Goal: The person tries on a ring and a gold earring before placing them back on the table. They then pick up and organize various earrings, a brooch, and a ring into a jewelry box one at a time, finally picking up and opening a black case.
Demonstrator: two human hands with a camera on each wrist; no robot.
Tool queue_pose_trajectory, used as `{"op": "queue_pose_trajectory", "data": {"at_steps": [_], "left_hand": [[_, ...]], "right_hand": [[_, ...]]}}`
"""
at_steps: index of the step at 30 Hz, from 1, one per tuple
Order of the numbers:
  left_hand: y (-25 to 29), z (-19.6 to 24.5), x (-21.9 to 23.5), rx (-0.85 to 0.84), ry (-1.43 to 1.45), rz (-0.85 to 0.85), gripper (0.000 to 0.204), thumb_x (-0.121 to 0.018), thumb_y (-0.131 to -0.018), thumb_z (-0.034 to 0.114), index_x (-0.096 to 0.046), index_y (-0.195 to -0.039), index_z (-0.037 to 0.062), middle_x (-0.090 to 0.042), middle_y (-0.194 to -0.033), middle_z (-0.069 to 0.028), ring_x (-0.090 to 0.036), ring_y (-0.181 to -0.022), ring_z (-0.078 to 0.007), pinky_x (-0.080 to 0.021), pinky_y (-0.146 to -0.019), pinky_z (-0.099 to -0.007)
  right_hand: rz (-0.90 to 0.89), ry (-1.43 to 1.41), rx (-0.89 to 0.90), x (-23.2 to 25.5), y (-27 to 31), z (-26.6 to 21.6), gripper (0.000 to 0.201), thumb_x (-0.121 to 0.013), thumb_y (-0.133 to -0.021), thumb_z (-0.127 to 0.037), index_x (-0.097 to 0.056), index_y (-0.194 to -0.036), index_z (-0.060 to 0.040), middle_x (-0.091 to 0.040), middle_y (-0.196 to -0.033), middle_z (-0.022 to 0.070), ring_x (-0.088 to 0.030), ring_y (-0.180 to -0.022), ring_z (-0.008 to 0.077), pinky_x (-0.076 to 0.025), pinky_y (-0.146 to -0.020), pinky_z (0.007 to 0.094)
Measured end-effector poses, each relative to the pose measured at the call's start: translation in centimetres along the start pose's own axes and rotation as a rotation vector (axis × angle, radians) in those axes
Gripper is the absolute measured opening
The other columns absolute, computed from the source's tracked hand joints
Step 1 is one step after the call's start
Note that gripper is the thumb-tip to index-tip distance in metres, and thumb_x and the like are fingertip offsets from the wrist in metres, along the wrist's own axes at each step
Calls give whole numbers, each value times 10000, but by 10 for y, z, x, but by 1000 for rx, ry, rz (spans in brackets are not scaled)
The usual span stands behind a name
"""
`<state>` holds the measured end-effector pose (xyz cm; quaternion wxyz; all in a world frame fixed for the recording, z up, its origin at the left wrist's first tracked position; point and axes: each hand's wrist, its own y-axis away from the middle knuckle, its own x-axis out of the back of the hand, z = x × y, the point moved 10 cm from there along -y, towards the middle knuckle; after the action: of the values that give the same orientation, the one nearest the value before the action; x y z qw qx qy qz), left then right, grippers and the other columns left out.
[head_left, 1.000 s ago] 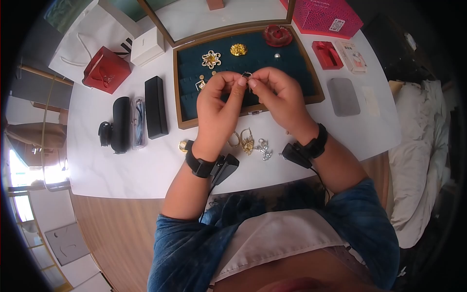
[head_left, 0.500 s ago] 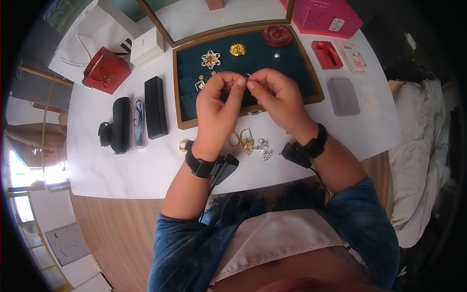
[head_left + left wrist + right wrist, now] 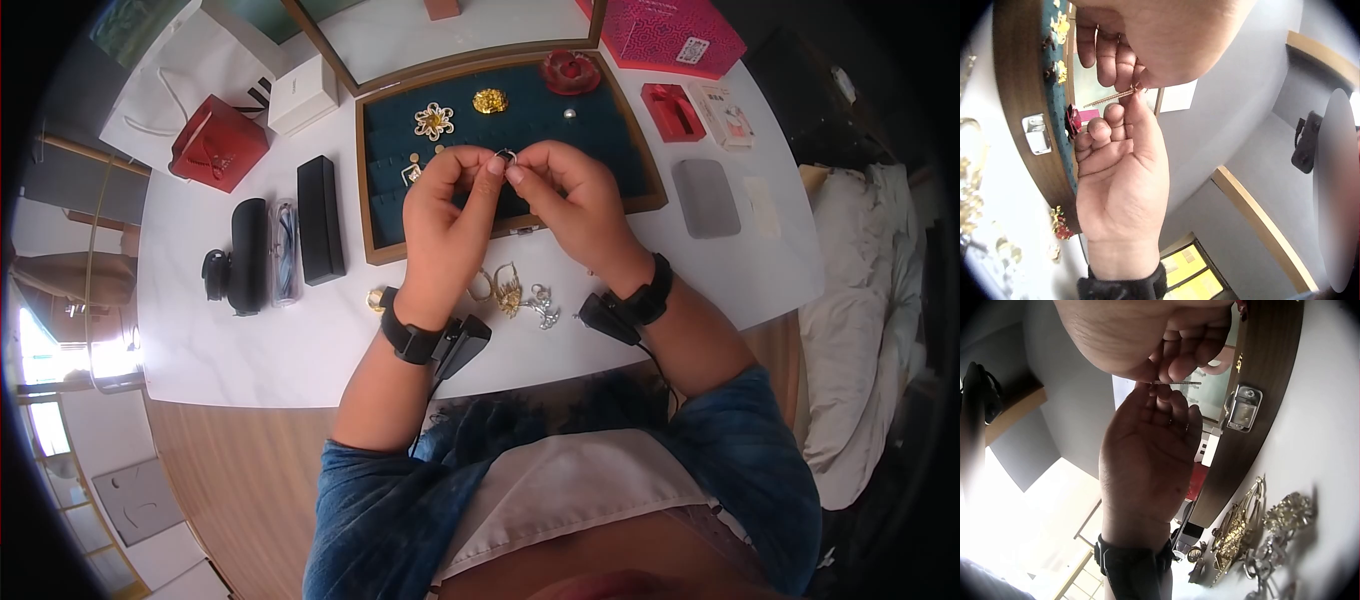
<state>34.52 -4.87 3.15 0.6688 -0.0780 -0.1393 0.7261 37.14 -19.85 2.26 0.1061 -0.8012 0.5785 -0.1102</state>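
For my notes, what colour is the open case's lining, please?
Lining: dark teal, best in head view.

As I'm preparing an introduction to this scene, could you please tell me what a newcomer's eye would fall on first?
Probably the hands: left hand and right hand pinch a small piece of jewelry over the open wooden case. Next might come the bright gold ornament near the case's back and the red flower in its back right corner.
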Motion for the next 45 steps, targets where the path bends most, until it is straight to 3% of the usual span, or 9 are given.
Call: {"op": "queue_pose_trajectory", "data": {"at_steps": [45], "left_hand": [[0,-4,-1,-6,-22,-7,123,-683,-1079,97,-695,-1152,-2,-734,-1098,-49,-688,-1034,-114,-550,-970,-276]], "right_hand": [[6,18,-11,-1,-1,5,139,-706,-1054,-140,-704,-1086,-4,-712,-909,-7,-633,-794,33,-504,-690,224]]}}
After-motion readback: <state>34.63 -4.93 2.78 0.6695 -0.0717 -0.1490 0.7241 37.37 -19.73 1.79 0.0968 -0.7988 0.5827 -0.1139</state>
